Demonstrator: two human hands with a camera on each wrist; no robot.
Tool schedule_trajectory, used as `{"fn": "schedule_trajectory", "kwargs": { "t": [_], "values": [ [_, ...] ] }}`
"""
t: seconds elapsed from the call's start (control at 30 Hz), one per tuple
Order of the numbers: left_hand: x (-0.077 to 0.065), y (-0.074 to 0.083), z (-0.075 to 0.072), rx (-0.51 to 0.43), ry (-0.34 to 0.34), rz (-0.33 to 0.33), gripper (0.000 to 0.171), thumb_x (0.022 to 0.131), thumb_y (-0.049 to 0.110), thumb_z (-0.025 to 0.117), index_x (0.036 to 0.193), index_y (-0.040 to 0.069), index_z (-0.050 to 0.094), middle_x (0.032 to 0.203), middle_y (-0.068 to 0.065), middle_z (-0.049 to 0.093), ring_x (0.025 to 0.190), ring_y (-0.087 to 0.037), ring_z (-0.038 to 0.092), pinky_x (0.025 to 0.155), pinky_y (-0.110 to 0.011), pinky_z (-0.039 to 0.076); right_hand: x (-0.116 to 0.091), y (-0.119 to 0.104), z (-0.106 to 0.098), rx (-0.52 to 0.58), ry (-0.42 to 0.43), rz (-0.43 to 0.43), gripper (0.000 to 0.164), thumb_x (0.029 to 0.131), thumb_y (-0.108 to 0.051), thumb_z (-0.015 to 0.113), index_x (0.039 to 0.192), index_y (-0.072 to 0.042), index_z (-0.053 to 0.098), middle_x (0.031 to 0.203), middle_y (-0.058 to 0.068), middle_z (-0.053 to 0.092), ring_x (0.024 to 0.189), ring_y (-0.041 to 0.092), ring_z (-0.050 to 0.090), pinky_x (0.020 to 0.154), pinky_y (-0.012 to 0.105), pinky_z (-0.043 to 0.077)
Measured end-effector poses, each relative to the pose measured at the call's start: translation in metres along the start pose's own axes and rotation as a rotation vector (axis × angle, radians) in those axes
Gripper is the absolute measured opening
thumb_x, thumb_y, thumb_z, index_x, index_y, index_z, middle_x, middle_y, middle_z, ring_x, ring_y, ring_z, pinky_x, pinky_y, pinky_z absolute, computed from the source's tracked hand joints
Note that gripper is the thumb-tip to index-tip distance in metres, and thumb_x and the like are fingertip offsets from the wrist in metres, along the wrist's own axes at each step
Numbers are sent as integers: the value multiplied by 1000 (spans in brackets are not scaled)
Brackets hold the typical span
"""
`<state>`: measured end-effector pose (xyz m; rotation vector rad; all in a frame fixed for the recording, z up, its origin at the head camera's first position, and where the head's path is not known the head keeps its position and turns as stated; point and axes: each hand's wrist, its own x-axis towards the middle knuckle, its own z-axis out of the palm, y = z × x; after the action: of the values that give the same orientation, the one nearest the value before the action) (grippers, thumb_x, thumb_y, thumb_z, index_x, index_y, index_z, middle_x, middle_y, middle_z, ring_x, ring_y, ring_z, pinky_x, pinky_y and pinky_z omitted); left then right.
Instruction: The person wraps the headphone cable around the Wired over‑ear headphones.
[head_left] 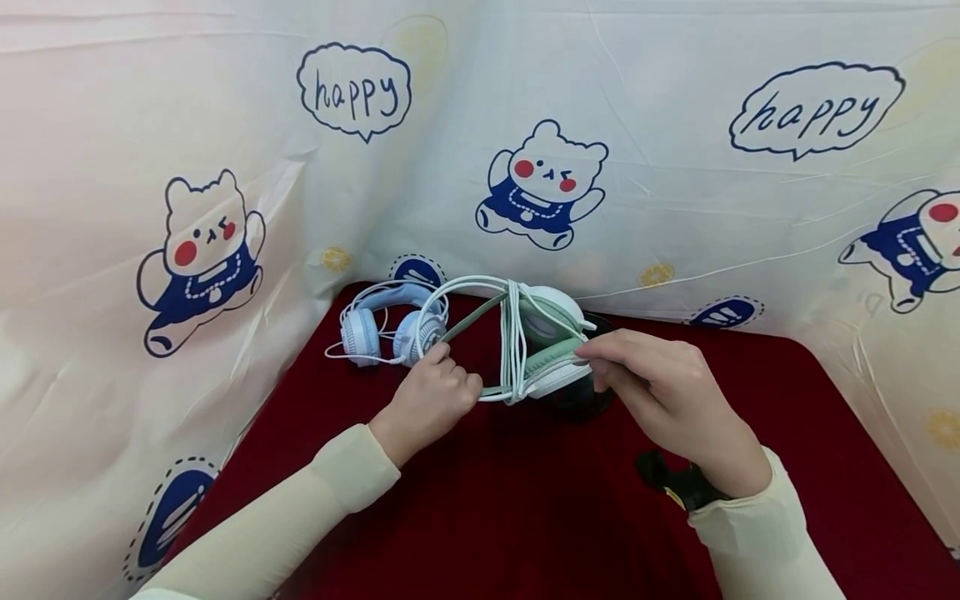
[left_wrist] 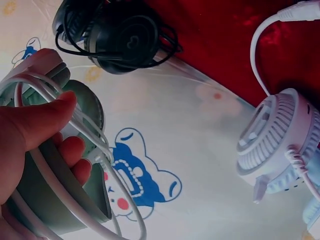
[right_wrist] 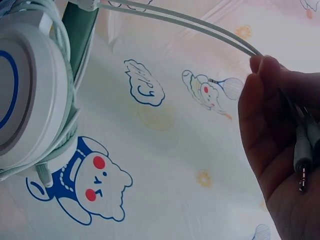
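A pair of white and mint-green headphones (head_left: 553, 380) is held up above the table, with white cable (head_left: 513, 342) wound around the headband and by the ear cups. My left hand (head_left: 431, 402) grips the headband, its thumb over the cable strands in the left wrist view. In the right wrist view, my right hand (right_wrist: 272, 115) pinches the doubled free end of the cable (right_wrist: 200, 26) between thumb and fingertips. A metal-tipped audio plug (right_wrist: 302, 162) hangs by the palm. The cable runs from that pinch to the headphones, whose white ear cup (right_wrist: 37, 92) shows at the left.
Light-blue headphones (head_left: 362, 337) lie at the table's back left. Black headphones (left_wrist: 127, 42) with a bundled cord sit behind the held pair, mostly hidden in the head view. A dark red cloth (head_left: 487, 508) covers the table; printed white curtains (head_left: 660, 208) stand around its back and sides.
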<state>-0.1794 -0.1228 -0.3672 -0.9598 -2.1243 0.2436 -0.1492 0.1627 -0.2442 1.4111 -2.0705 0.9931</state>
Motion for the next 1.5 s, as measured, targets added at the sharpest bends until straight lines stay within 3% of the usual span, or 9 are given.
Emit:
{"fn": "schedule_trajectory", "kwargs": {
  "t": [0.47, 0.6, 0.77, 1.07, 1.27, 1.5],
  "values": [
    [0, 9, -7, -6, 52, 135, 30, 85, -7, 41, 66, 11, 56, 57, -4, 57, 55, -21, 56, 78, -39, 42, 10, 8, 3, -74, 62, -17, 36, 101, -32, 51, 107, -2, 71, 92, 6, 68, 74, 12, 58, 72, 14, 48],
    [0, 13, -7, -11, 50, 161, 32, 87, -7, 40, 68, 11, 58, 59, -4, 60, 57, -20, 58, 81, -40, 43, 12, 10, 5, -63, 51, -4, 18, 95, -9, 62, 110, -3, 70, 88, 3, 66, 70, 9, 57, 68, 15, 48],
    [-1, 18, -8, -9, 45, 195, 33, 88, -7, 39, 69, 12, 59, 60, -4, 61, 57, -19, 59, 80, -39, 42, 16, 15, 9, -111, 54, 25, 37, 79, 18, 66, 108, -4, 71, 85, 1, 66, 67, 7, 55, 63, 15, 46],
    [-7, 24, -9, 3, 57, 293, 35, 90, -6, 36, 70, 12, 58, 60, -3, 59, 58, -19, 57, 79, -37, 43, 14, 25, 12, -177, 43, 70, 29, 81, 10, 72, 104, -7, 72, 89, -3, 68, 68, 7, 57, 63, 15, 46],
    [-12, 27, -9, 35, 80, 377, 31, 91, -4, 39, 72, 13, 58, 66, -2, 64, 59, -16, 56, 81, -36, 43, 10, 31, 12, -185, 10, 118, 28, 78, 7, 76, 100, -11, 73, 92, -6, 70, 76, 8, 62, 71, 15, 47],
    [-15, 28, -8, 31, 117, 398, 31, 91, -4, 40, 70, 13, 55, 64, -2, 62, 58, -15, 55, 80, -36, 44, 7, 40, 12, -178, 3, 117, 28, 77, 7, 76, 99, -12, 74, 92, -6, 70, 77, 8, 63, 72, 14, 47]
  ]
}}
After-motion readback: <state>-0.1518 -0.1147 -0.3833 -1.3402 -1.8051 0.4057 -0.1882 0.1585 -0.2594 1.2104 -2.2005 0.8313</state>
